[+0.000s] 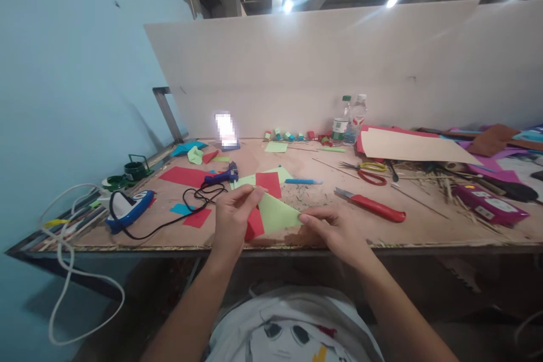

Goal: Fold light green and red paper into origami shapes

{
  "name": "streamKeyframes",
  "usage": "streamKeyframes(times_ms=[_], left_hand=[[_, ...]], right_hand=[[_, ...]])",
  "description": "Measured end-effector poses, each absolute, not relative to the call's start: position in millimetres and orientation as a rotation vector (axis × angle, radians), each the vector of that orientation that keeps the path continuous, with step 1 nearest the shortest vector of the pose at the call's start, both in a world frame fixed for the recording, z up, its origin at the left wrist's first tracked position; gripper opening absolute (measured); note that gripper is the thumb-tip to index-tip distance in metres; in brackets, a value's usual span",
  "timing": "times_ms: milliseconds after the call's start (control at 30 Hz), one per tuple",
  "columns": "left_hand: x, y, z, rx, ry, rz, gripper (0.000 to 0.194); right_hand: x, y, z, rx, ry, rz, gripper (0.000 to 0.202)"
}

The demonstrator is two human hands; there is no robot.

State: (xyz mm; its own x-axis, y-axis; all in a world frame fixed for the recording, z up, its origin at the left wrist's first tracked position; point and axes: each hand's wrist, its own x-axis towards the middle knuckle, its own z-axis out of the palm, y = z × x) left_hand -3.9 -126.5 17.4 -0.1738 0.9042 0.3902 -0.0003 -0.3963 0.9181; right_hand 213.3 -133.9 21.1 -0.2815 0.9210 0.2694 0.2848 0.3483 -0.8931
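A light green piece of paper is stretched between my two hands above the table's front edge. My left hand pinches its upper left corner between thumb and fingers. At the right corner, my right hand pinches the same sheet. Red paper shows behind it, close to my left hand. Just beyond lie a red paper square and a blue pencil-like stick. A dark blue corded tool rests on the table to the left of these.
A red-handled knife and scissors lie to the right. Two bottles stand at the back beside small folded paper pieces. A blue-and-white device with cables sits at left. A purple box is far right.
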Motion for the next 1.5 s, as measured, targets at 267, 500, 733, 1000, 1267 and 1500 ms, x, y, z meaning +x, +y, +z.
streamKeyframes(times_ms=[267,500,733,1000,1267,1500], left_hand=[[-2.0,-138.6,17.8,1.461,1.071,1.293,0.036],[-0.4,-133.1,10.0,1.435,1.098,1.369,0.033],[0.9,-133.6,21.5,1.528,0.942,1.286,0.025],[-1.9,-138.6,17.4,1.447,0.899,1.221,0.03],[-2.7,-137.5,12.6,1.368,0.876,1.171,0.037],[-1.7,-136.0,13.3,1.316,0.91,1.189,0.033]], right_hand=[[216.4,-129.5,18.4,-1.073,-1.62,0.999,0.031],[208.5,-133.6,10.4,-0.94,-1.715,0.895,0.063],[205.4,-133.9,14.3,-0.902,-1.74,1.086,0.038],[214.3,-129.1,16.7,-0.986,-1.537,1.24,0.033],[213.7,-131.0,16.4,-1.064,-1.393,1.323,0.041],[212.6,-129.0,16.8,-1.084,-1.417,1.332,0.038]])
